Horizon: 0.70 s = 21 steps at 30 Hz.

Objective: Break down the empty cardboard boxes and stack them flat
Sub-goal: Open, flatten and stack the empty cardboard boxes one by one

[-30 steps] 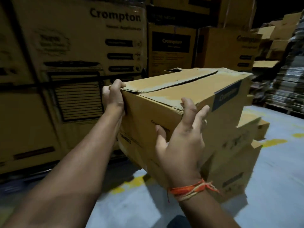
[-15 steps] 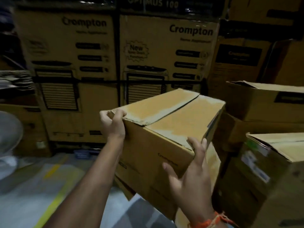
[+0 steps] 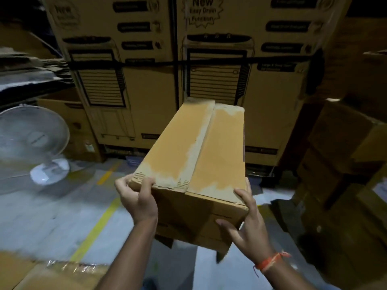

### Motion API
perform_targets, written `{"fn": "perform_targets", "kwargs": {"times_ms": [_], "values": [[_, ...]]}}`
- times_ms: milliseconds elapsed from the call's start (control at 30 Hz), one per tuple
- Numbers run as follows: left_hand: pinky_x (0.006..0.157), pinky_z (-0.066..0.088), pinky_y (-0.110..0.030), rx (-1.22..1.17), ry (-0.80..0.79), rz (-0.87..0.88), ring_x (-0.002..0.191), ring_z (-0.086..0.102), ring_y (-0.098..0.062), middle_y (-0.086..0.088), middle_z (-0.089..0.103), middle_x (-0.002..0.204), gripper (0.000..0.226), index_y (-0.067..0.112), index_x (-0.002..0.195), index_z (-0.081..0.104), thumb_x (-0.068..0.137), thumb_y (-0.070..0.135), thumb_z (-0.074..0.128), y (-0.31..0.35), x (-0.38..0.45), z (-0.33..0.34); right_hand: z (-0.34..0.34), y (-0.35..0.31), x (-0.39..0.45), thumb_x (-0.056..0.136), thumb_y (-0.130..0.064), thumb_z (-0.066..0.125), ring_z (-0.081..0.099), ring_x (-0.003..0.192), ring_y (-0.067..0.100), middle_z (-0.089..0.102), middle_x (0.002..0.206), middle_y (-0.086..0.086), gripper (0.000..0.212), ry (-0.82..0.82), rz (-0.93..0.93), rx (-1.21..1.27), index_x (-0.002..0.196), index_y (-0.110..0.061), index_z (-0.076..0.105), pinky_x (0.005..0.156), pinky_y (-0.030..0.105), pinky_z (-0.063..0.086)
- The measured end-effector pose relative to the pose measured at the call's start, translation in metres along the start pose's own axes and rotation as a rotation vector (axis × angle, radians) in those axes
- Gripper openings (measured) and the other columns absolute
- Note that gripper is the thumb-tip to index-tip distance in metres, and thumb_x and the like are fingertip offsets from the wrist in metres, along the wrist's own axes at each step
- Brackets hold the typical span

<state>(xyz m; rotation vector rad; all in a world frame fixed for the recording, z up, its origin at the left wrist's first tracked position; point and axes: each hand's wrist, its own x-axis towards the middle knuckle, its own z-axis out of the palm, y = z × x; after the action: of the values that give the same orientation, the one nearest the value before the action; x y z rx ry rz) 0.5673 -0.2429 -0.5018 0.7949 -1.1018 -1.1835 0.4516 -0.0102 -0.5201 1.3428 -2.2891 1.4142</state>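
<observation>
**Box held in the air by both hands**

A brown cardboard box [image 3: 196,155] is up off the floor [image 3: 52,216], carried in front of the person with its long side running away from the camera. Its two top flaps are folded down and meet along a seam, where pale torn strips show (tape marks, by the look of them).

The left hand [image 3: 137,200] grips the near left corner of the box, fingers curled over the top edge of the left flap. The right hand [image 3: 248,225] lies against the near right corner with its fingers spread, thumb on the front face and fingertips reaching up the side edge; an orange thread band [image 3: 270,262] circles that wrist.

Behind the box stands a wall of large printed cartons [image 3: 219,59], strapped with a dark band. A white pedestal fan [image 3: 31,141] sits on the floor at left, near a yellow painted line [image 3: 98,225]. More stacked cartons [image 3: 343,155] rise at right.
</observation>
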Motion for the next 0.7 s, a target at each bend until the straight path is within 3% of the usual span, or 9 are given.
{"fn": "perform_targets", "kwargs": {"times_ms": [133, 233, 333, 400, 467, 533, 600, 700], "values": [[0.066, 0.046, -0.027, 0.120, -0.066, -0.079, 0.072, 0.054, -0.013, 0.000, 0.054, 0.089, 0.053, 0.010, 0.106, 0.048, 0.066, 0.037, 0.071, -0.081, -0.030, -0.021, 0.028, 0.072, -0.029, 0.078, -0.016, 0.087, 0.016, 0.150, -0.006, 0.008, 0.170, 0.000, 0.091, -0.075, 0.065, -0.009, 0.148, -0.038, 0.032, 0.099, 0.001, 0.033], [0.067, 0.043, -0.023, 0.380, -0.206, -0.232, 0.084, 0.059, -0.020, 0.000, 0.060, 0.094, 0.046, 0.012, 0.109, 0.050, 0.074, 0.023, 0.077, -0.144, -0.061, -0.031, 0.045, 0.133, -0.070, 0.085, -0.021, 0.081, 0.018, 0.147, -0.011, 0.008, 0.168, -0.019, 0.091, -0.171, 0.285, -0.032, 0.148, -0.055, 0.025, 0.096, 0.014, 0.043], [0.073, 0.045, -0.031, 0.728, -0.550, -0.439, 0.098, 0.062, -0.026, -0.003, 0.061, 0.105, 0.044, 0.015, 0.112, 0.048, 0.080, 0.009, 0.078, -0.212, -0.084, -0.035, 0.056, 0.188, -0.101, 0.092, -0.023, 0.071, 0.026, 0.150, 0.007, 0.016, 0.167, -0.014, 0.089, -0.418, 0.499, -0.083, 0.146, -0.063, 0.013, 0.107, 0.016, 0.033], [0.076, 0.048, -0.023, 0.812, -0.855, -0.593, 0.110, 0.062, -0.027, -0.007, 0.060, 0.118, 0.059, 0.012, 0.128, 0.041, 0.083, 0.011, 0.078, -0.247, -0.102, -0.033, 0.063, 0.213, -0.110, 0.087, -0.011, 0.066, 0.031, 0.149, 0.016, 0.011, 0.169, -0.006, 0.097, -0.616, 0.646, -0.088, 0.147, -0.059, 0.007, 0.104, 0.013, 0.031], [0.078, 0.047, -0.016, 0.836, -1.027, -0.676, 0.113, 0.059, -0.021, -0.009, 0.054, 0.130, 0.082, 0.007, 0.149, 0.024, 0.088, 0.017, 0.077, -0.273, -0.124, -0.025, 0.068, 0.230, -0.112, 0.082, -0.002, 0.053, 0.023, 0.152, 0.023, 0.005, 0.169, -0.005, 0.097, -0.689, 0.792, -0.087, 0.154, -0.047, 0.007, 0.103, 0.015, 0.033], [0.088, 0.049, -0.026, 0.961, -1.027, -0.537, 0.110, 0.059, -0.019, -0.003, 0.055, 0.125, 0.082, 0.010, 0.151, 0.031, 0.087, 0.030, 0.078, -0.288, -0.137, -0.014, 0.070, 0.245, -0.113, 0.083, -0.002, 0.050, 0.012, 0.154, 0.032, 0.006, 0.168, 0.003, 0.095, -0.698, 0.935, -0.118, 0.159, -0.039, 0.006, 0.110, 0.027, 0.033], [0.096, 0.049, -0.035, 1.070, -0.930, -0.395, 0.113, 0.059, -0.025, -0.007, 0.055, 0.124, 0.071, 0.009, 0.141, 0.048, 0.083, 0.034, 0.081, -0.302, -0.142, -0.008, 0.069, 0.263, -0.113, 0.084, -0.008, 0.059, 0.025, 0.148, 0.041, 0.015, 0.161, 0.021, 0.096, -0.656, 1.079, -0.177, 0.160, -0.039, 0.009, 0.113, 0.035, 0.035], [0.104, 0.044, -0.041, 1.145, -0.885, -0.425, 0.127, 0.050, -0.034, -0.015, 0.047, 0.139, 0.077, 0.008, 0.144, 0.048, 0.082, 0.037, 0.083, -0.323, -0.138, -0.001, 0.069, 0.287, -0.107, 0.080, -0.016, 0.062, 0.049, 0.126, 0.042, 0.036, 0.146, 0.022, 0.091, -0.498, 1.221, -0.179, 0.157, -0.042, 0.022, 0.110, 0.041, 0.043]]}}
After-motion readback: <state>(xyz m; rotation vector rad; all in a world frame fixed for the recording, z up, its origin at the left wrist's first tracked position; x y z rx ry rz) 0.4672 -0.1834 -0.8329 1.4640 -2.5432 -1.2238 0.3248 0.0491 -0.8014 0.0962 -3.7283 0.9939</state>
